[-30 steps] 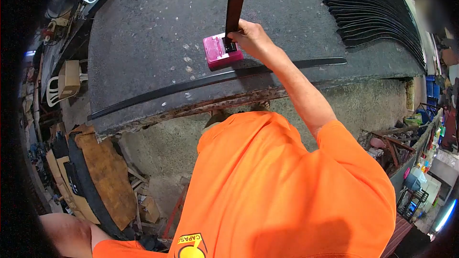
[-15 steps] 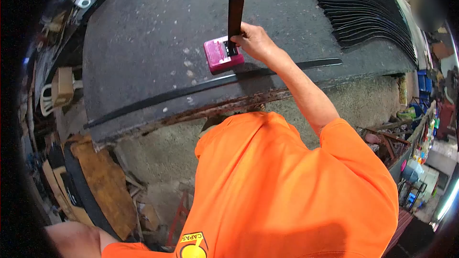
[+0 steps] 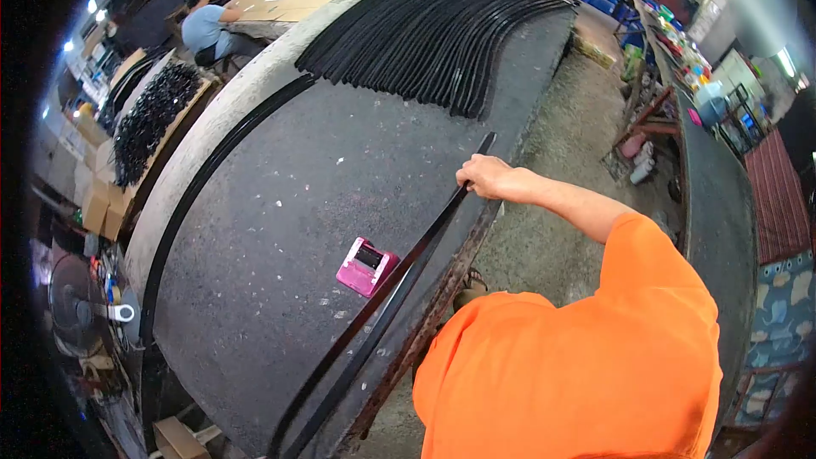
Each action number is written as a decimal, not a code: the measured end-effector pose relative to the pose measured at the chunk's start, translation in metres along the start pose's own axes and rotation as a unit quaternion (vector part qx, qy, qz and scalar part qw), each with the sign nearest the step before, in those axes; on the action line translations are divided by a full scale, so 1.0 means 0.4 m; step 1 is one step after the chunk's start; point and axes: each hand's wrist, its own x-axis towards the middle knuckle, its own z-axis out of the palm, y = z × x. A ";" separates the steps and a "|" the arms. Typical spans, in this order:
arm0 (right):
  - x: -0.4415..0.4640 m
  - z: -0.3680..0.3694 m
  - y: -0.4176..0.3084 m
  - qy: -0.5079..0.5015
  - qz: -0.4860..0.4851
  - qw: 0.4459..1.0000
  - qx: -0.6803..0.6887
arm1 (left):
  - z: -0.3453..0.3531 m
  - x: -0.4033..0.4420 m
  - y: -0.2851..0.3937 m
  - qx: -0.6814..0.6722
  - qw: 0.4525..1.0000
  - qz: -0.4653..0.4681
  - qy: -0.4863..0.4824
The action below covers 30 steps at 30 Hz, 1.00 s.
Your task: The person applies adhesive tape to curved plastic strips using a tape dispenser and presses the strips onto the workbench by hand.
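My right hand (image 3: 486, 177) is closed round a long dark strip (image 3: 382, 294), near the strip's upper end. The strip slants down to the lower left, above the dark table (image 3: 280, 246). Beside it, nearer the table's edge, another black strip (image 3: 361, 369) lies on the table. Left of the held strip sits a pink box (image 3: 367, 267) with a white and black top. My left hand is out of view.
Many black strips (image 3: 433, 34) lie side by side at the table's far end. One long curved strip (image 3: 183, 204) follows the left edge. Beyond it a person (image 3: 208, 27) sits at another table. A fan (image 3: 75, 302) stands at the left, a cardboard box (image 3: 178, 439) below.
The view has turned toward the table's right end. My right hand has moved away from the pink box with the strip, which has swung from upright to a slant along the table's near edge.
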 end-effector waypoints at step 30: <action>-0.075 0.129 -0.129 -0.023 -0.053 0.995 0.077 | 0.680 0.286 0.854 -0.230 0.936 0.257 -0.068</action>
